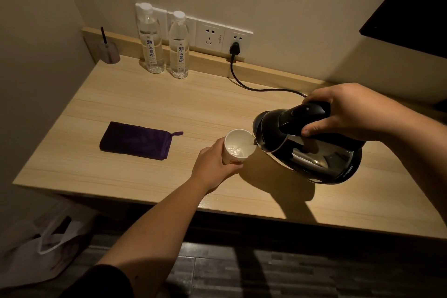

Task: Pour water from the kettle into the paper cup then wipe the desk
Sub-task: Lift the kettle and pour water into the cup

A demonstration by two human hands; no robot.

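Pouring is under way: the kettle (312, 143), gripped by its handle in the right hand (350, 113), is tipped at the cup (238, 146), which is clasped by the left hand (214, 164) above the desk (145, 104). Next, the kettle must be righted and the cloth (136, 140), lying nearby, taken up.

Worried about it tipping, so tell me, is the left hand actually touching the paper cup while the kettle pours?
Touching. The head view shows the left hand wrapped around the paper cup, fingers against its lower wall, no gap.
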